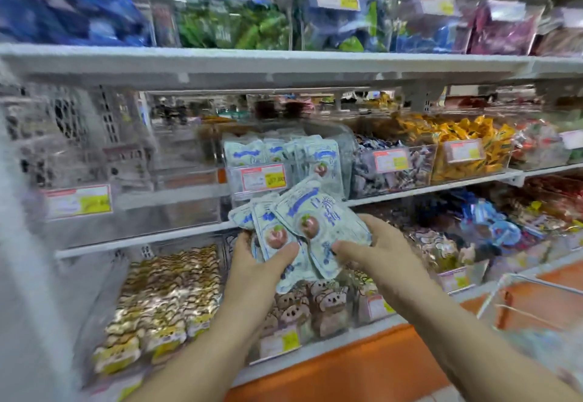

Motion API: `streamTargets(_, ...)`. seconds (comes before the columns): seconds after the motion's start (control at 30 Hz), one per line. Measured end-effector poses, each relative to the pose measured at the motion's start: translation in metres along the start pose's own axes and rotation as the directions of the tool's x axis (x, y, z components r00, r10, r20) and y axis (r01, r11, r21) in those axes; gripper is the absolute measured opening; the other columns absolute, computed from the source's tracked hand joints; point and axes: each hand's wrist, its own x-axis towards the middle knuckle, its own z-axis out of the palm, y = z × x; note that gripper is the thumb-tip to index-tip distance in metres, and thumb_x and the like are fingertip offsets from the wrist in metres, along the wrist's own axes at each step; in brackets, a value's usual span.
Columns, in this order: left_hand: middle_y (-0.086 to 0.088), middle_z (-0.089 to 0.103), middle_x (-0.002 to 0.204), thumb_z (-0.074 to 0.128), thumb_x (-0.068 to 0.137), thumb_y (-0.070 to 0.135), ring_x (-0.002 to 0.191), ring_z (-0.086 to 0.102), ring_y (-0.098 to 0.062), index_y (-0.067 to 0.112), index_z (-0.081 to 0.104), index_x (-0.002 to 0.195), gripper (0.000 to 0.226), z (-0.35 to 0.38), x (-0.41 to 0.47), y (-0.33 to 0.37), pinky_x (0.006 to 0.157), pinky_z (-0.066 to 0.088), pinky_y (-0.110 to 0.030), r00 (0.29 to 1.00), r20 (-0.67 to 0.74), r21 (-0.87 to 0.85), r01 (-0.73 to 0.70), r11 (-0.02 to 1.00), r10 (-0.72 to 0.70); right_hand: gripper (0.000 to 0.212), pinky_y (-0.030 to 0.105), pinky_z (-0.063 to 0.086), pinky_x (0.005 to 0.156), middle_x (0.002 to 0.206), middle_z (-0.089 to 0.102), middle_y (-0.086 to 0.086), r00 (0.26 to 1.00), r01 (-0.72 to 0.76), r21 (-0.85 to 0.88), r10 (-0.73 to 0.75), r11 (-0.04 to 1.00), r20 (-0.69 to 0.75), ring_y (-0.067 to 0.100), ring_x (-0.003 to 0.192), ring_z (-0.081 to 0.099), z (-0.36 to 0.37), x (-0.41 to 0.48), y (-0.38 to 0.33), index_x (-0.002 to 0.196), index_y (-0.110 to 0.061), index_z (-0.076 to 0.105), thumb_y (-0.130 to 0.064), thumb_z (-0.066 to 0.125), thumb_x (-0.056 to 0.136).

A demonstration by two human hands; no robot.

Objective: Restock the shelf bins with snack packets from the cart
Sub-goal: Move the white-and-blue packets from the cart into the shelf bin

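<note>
both hands [318,253] hold pale blue packets [303,228]; print unreadable.

Yellow-wrapped sweets [467,146] are lying heaped at the right of the middle row, with dark blue and silver sweets [394,171] piling up just beside them on the left. Along the top row, blue packets [63,13], green packets [227,29] and purple packets [501,29] are sitting side by side, all blurred. Bear-faced packets [315,307] are standing upright in the bottom row, with gold and brown packets [167,294] lying to their left. A white and yellow price label [78,201] is hanging at the left. An orange base panel [331,367] is running along below.
</note>
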Motion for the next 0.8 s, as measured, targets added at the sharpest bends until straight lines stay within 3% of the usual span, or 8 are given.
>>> streamTargets(0.13,0.008,0.073,0.115,0.087,0.056,0.041,0.104,0.072,-0.017,0.035,0.055,0.124,0.075,-0.014,0.006,0.019,0.096,0.054,-0.050,0.997,-0.024,0.030,-0.074,0.997,0.075,0.013,0.018,0.051,0.059,0.075,0.076,-0.006,0.990,0.105,-0.003,-0.104,0.994,0.095,0.005,0.065,0.067,0.014,0.003,-0.025,0.090,-0.018,0.075,-0.029,0.080,0.084)
streamTargets(0.2,0.011,0.073,0.114,0.085,0.060,0.039,0.104,0.071,-0.015,0.038,0.054,0.120,0.067,-0.017,0.009,0.034,0.097,0.054,-0.048,0.993,-0.015,0.076,-0.117,0.990,0.119,0.017,0.013,0.046,0.056,0.070,0.073,-0.012,0.983,0.162,-0.007,-0.160,0.987,0.089,-0.001,0.061,0.063,0.019,0.011,-0.041,0.088,-0.020,0.074,-0.037,0.076,0.086)
streamTargets(0.33,0.016,0.067,0.118,0.084,0.065,0.043,0.107,0.067,-0.007,0.033,0.043,0.134,0.081,-0.019,0.028,0.069,0.099,0.052,-0.038,0.974,-0.009,0.211,-0.219,0.953,0.226,0.052,0.034,0.057,0.087,0.108,0.073,-0.012,0.962,0.270,-0.092,-0.264,0.959,0.068,0.002,0.093,0.069,0.025,0.045,-0.068,0.126,-0.024,0.060,-0.040,0.081,0.082)
streamTargets(0.4,0.024,0.060,0.112,0.082,0.078,0.035,0.100,0.062,0.005,0.028,0.035,0.139,0.077,-0.018,0.042,0.092,0.085,0.049,-0.013,0.956,0.011,0.326,-0.280,0.903,0.293,0.071,0.022,0.052,0.094,0.126,0.061,-0.014,0.938,0.347,-0.169,-0.342,0.922,0.057,-0.009,0.101,0.062,0.026,0.064,-0.087,0.141,-0.026,0.044,-0.033,0.082,0.081)
streamTargets(0.5,0.008,0.055,0.136,0.077,0.086,0.032,0.121,0.058,-0.014,0.020,0.021,0.151,0.087,-0.014,0.071,0.130,0.088,0.039,-0.017,0.925,0.045,0.502,-0.348,0.792,0.378,0.086,0.030,0.047,0.103,0.144,0.048,-0.008,0.907,0.421,-0.197,-0.414,0.885,0.074,0.003,0.124,0.053,0.024,0.097,-0.111,0.149,-0.029,0.029,-0.029,0.082,0.081)
streamTargets(0.6,0.000,0.055,0.134,0.076,0.084,0.032,0.112,0.060,-0.021,0.019,0.016,0.150,0.090,-0.011,0.104,0.157,0.084,0.040,-0.026,0.908,0.093,0.598,-0.378,0.707,0.408,0.075,0.048,0.050,0.102,0.138,0.054,-0.002,0.906,0.424,-0.188,-0.415,0.886,0.084,0.017,0.122,0.059,0.024,0.128,-0.122,0.142,-0.027,0.033,-0.030,0.079,0.083)
streamTargets(0.7,0.005,0.056,0.115,0.077,0.083,0.031,0.083,0.056,-0.002,0.020,0.022,0.141,0.081,-0.010,0.136,0.167,0.060,0.039,-0.017,0.901,0.164,0.666,-0.401,0.629,0.401,0.064,0.050,0.052,0.098,0.128,0.061,-0.002,0.913,0.407,-0.168,-0.402,0.898,0.066,0.018,0.113,0.064,0.031,0.154,-0.123,0.128,-0.024,0.044,-0.043,0.075,0.075)
streamTargets(0.8,0.012,0.059,0.107,0.079,0.082,0.029,0.081,0.058,0.002,0.025,0.020,0.140,0.083,-0.010,0.164,0.160,0.056,0.044,-0.010,0.913,0.224,0.714,-0.392,0.579,0.342,0.059,0.052,0.053,0.095,0.117,0.067,-0.002,0.928,0.373,-0.155,-0.369,0.915,0.054,0.020,0.107,0.066,0.038,0.180,-0.109,0.117,-0.025,0.051,-0.049,0.071,0.068)
